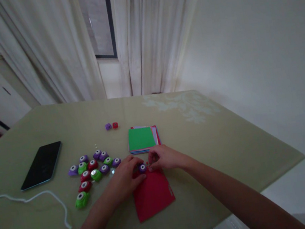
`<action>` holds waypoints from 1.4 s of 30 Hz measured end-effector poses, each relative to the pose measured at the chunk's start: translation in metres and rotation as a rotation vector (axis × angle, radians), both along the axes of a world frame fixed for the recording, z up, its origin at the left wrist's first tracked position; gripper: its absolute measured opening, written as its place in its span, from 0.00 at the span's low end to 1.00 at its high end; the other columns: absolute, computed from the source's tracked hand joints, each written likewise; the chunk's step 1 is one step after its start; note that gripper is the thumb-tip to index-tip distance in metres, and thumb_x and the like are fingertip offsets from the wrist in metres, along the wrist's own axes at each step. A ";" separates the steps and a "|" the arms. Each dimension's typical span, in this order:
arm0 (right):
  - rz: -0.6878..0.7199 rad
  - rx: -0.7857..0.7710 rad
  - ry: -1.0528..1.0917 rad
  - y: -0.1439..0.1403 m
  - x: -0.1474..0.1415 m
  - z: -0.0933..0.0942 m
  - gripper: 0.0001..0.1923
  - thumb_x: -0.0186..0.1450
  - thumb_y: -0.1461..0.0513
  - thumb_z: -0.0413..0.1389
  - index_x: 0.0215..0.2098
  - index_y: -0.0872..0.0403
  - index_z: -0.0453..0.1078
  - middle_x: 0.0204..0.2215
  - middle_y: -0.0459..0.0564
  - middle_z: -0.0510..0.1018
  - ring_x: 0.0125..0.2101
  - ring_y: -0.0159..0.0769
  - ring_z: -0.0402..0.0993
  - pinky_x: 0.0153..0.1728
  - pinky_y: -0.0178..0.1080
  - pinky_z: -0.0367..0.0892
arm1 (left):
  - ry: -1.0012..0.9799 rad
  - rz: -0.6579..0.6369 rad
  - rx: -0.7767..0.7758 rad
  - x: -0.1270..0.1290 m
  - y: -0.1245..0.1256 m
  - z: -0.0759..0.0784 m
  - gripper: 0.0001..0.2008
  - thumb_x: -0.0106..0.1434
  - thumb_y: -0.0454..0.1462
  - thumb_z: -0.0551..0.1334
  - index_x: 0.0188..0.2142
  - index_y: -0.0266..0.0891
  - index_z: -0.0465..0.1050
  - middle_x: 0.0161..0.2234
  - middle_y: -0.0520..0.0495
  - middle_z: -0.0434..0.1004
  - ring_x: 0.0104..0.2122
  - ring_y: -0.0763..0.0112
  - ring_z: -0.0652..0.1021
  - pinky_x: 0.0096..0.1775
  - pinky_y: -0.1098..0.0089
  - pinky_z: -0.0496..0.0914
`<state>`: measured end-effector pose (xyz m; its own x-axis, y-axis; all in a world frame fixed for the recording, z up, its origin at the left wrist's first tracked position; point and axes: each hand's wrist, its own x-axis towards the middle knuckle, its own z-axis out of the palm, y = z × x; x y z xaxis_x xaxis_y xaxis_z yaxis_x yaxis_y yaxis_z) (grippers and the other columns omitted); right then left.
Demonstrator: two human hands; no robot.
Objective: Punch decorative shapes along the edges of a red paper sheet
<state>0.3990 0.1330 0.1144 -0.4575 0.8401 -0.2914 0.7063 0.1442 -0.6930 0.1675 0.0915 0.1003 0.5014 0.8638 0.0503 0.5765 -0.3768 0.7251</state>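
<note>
A red paper sheet (153, 196) lies on the table in front of me. A small purple paper punch (142, 167) sits at its far edge. My left hand (126, 177) grips the punch from the left, its fingers curled around it. My right hand (163, 158) pinches the sheet's far edge right beside the punch. To the left lies a cluster of several purple, green and red punches (93, 171). Just beyond my hands rests a stack of coloured paper (142, 139) with a green sheet on top.
A black phone (42, 164) lies at the left of the olive table (215, 135). A white cable (40, 207) curls near the front left edge. Two tiny punches, purple and red (111, 126), sit further back. Curtains and a window stand behind.
</note>
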 end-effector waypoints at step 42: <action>-0.036 -0.110 0.035 0.006 -0.003 -0.005 0.11 0.55 0.69 0.73 0.33 0.56 0.77 0.24 0.38 0.72 0.26 0.28 0.66 0.27 0.32 0.55 | -0.010 -0.068 0.022 -0.003 0.003 -0.001 0.09 0.66 0.34 0.64 0.44 0.40 0.81 0.44 0.43 0.79 0.42 0.58 0.81 0.45 0.62 0.74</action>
